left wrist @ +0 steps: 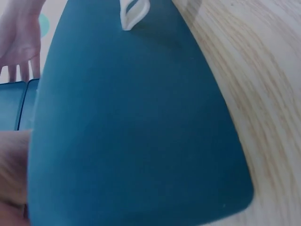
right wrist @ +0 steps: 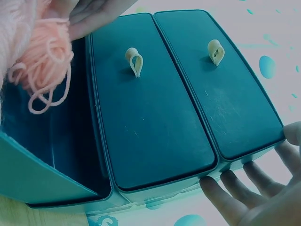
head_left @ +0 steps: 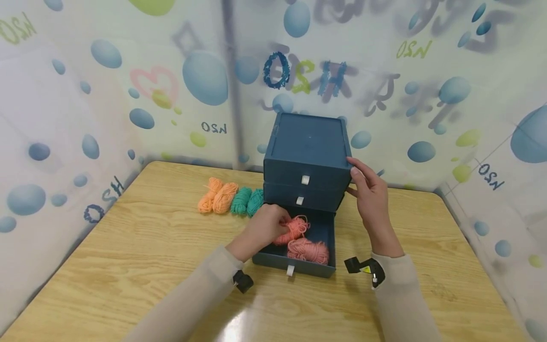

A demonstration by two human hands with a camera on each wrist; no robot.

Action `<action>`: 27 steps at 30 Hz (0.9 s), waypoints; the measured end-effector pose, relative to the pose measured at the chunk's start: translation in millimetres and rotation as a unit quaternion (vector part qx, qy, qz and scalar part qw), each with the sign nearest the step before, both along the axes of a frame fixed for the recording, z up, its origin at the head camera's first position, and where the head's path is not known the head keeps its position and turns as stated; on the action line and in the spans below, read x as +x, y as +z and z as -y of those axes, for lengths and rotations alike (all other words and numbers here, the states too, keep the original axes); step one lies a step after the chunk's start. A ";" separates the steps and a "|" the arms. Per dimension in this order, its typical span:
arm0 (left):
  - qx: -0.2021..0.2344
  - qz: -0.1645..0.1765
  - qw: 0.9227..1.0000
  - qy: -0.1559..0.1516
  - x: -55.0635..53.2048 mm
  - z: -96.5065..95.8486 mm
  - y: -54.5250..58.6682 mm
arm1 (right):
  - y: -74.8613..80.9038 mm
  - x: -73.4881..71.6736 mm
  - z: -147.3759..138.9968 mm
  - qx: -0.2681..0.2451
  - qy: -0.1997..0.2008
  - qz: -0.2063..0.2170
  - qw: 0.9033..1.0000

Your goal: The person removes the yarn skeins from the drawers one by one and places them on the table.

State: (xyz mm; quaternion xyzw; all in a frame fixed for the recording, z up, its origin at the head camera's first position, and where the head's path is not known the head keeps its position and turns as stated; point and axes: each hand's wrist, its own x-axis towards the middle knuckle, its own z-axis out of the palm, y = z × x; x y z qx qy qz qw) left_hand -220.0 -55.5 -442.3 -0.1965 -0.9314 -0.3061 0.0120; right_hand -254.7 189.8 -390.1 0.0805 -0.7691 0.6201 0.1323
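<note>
My left hand point(head_left: 267, 222) reaches into the pulled-out bottom drawer point(head_left: 273, 261) of a dark blue three-drawer box point(head_left: 314, 140). Its fingers and thumb pinch a coral skein of yarn point(head_left: 296, 230), whose loose loops point(right wrist: 44, 70) show in the right wrist view. A second, pinker skein point(head_left: 308, 251) lies in front of it inside the drawer. With fairly straight fingers, my right hand point(head_left: 371, 202) touches the box's right side near the upper front corner. The left wrist view is mostly filled by the drawer's front point(left wrist: 136, 113).
Left of the box, two orange skeins point(head_left: 218, 195) and two green skeins point(head_left: 247, 202) lie in a row on the wooden table point(head_left: 141, 247). The upper two drawers are closed, each with a pale loop pull point(head_left: 305, 180). A patterned curtain point(head_left: 256, 28) hangs behind the table.
</note>
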 end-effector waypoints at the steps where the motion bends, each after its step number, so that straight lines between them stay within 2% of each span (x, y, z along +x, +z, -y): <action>1: 0.002 -0.003 1.000 0.001 0.4 1.4 0.1 | 0.0 -0.1 0.2 0.000 0.001 -0.001 1.000; 8: 0.024 -0.006 0.999 0.024 7.2 10.8 5.0 | 0.8 0.4 0.4 0.005 0.002 -0.005 1.000; 18: 0.059 -0.036 0.995 0.076 28.1 30.2 16.7 | 0.7 1.4 1.2 0.002 0.004 -0.004 1.000; 23: 0.078 -0.055 0.990 0.108 31.8 40.4 19.6 | 0.3 1.1 0.9 0.002 0.004 -0.002 1.000; 27: 0.086 -0.057 0.988 0.111 33.2 45.6 25.3 | -0.2 2.2 -2.5 0.007 0.001 0.001 1.000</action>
